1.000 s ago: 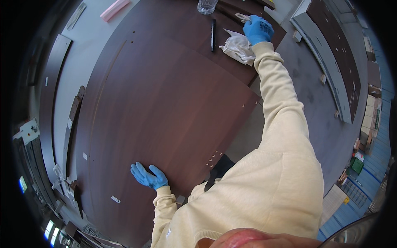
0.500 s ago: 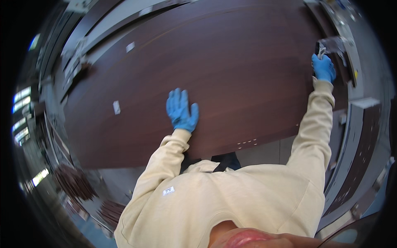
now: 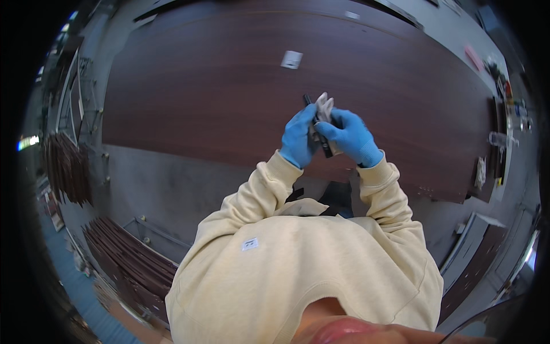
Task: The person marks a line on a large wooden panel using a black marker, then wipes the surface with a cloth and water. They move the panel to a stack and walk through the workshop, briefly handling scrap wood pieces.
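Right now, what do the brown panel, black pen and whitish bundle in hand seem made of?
Brown panel: likely wood-based board, satin laminate or veneer; faint grain streaks, soft sheen.
Black pen: probably plastic; slim, smooth, dark barrel.
Whitish bundle: looks like soft, matt cloth, from its folds; paper isn't ruled out.

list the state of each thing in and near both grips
left grip: curled beside pen and cloth, closure unclear
right grip: closed on pen and cloth, thumb across pen
pen: held, tilted, cap unclear
cloth: held, bunched
board: lying flat
paper: lying on board
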Motion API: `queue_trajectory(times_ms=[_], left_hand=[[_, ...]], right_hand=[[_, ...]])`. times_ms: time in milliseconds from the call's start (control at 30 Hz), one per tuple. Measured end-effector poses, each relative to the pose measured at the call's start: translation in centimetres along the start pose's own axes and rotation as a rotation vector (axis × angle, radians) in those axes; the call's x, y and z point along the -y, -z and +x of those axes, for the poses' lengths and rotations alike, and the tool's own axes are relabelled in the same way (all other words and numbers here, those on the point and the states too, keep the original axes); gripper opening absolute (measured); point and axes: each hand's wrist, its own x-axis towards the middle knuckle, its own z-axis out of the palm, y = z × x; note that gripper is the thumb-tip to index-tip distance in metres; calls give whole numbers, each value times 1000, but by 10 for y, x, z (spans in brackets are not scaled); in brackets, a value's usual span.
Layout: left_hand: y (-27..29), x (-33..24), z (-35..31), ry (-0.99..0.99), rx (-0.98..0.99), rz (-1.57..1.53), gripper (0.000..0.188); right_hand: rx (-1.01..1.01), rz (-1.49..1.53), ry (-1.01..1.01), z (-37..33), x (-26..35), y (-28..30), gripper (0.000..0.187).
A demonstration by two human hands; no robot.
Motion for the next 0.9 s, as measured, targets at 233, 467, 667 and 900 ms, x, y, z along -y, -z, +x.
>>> queue_trajectory(times_ms=[233,467,667,900], left_hand=[[161,-131,-110,-239,-182,-181,46],[233,-255,-125,-394,-442,-139,48],[289,-355,-113,-378,-454,116,43],[365,-476,-78,-506,-362,362,42]], right_hand=[[80,174,36,83,83,-204,31],[-324,-188,361,212,140,-251,22],[-621,-825,594,376,151,-290,21],[-556,-996,578,411,215,-360,39]])
